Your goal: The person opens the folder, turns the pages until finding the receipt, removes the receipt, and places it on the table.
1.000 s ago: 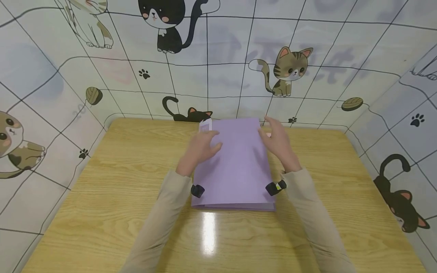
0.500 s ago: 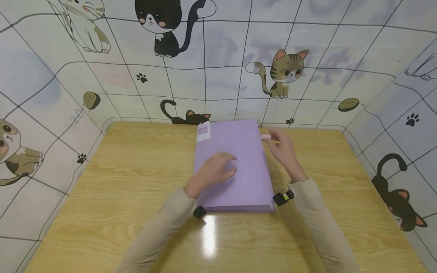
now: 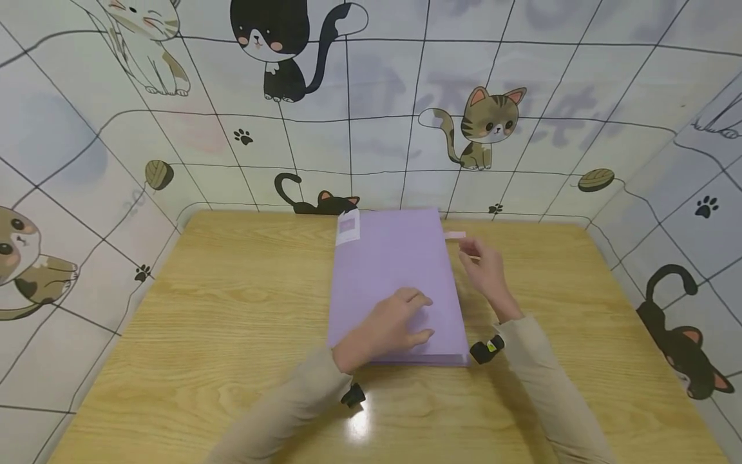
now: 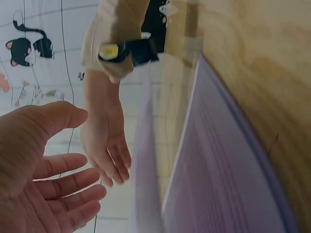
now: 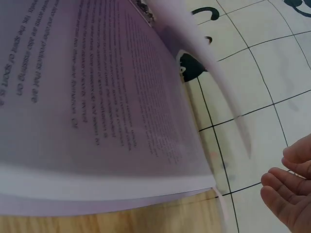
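Observation:
A purple folder (image 3: 394, 258) lies on the table in the head view, a white label (image 3: 348, 229) at its upper left. My left hand (image 3: 388, 325) is over the lower part of its cover, fingers spread and loosely bent; contact is unclear. Beyond the right edge is my right hand (image 3: 485, 269), fingers loosely bent, just below a pale pink strip (image 3: 455, 235) that juts from the folder. In the right wrist view, the cover (image 5: 209, 53) stands raised from a printed sheet (image 5: 107, 97), and my right hand (image 5: 291, 187) holds nothing. The left wrist view shows my left hand (image 4: 56, 184) empty too.
The light wooden table (image 3: 232, 309) runs around the folder on both sides and in front. Behind the folder rises a white wall (image 3: 382, 142) with a printed grid and cartoon cats, near its far edge. Side panels with similar prints stand left and right.
My left hand has moved down and right across the cover, uncovering the label. My right hand has drawn outward and down from the folder's upper right edge, leaving the pink strip in view.

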`<state>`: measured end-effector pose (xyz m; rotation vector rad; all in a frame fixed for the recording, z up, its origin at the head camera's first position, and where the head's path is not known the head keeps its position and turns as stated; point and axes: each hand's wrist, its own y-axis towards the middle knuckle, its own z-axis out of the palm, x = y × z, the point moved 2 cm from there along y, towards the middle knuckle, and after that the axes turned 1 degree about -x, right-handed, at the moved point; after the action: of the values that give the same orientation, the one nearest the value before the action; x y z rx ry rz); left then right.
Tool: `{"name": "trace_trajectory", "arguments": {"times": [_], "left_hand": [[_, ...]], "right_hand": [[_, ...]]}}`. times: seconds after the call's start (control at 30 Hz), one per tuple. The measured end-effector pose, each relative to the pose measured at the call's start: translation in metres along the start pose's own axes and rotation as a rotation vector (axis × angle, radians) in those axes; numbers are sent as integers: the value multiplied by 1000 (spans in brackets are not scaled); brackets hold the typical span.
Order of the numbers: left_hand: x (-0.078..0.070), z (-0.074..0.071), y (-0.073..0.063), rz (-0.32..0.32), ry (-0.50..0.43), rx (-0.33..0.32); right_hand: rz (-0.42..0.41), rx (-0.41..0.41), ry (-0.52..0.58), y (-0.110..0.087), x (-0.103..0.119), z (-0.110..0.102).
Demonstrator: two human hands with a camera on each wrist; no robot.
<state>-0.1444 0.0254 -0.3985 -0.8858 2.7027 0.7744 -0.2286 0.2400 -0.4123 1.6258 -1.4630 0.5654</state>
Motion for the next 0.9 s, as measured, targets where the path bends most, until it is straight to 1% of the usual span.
{"name": "trace_trajectory", "arguments": {"times": [0.1, 0.27, 0.4, 0.5, 0.63, 0.83, 0.9], "left_hand": [[-11, 6, -2, 33, 34, 0], [-23, 17, -4, 38, 87, 27], [-30, 26, -7, 39, 160, 26], [-33, 31, -9, 28, 228, 2], [-34, 35, -12, 11, 269, -43], [-36, 34, -12, 14, 309, -38], [-36, 36, -12, 21, 329, -51]], "right_hand": [[29, 25, 0, -2, -6, 0], [37, 64, -1, -7, -13, 1], [49, 79, -2, -10, -18, 4], [72, 94, 11, -12, -21, 8], [87, 109, 21, -13, -23, 13], [64, 110, 16, -14, -26, 15], [79, 120, 19, -14, -27, 16]]}}
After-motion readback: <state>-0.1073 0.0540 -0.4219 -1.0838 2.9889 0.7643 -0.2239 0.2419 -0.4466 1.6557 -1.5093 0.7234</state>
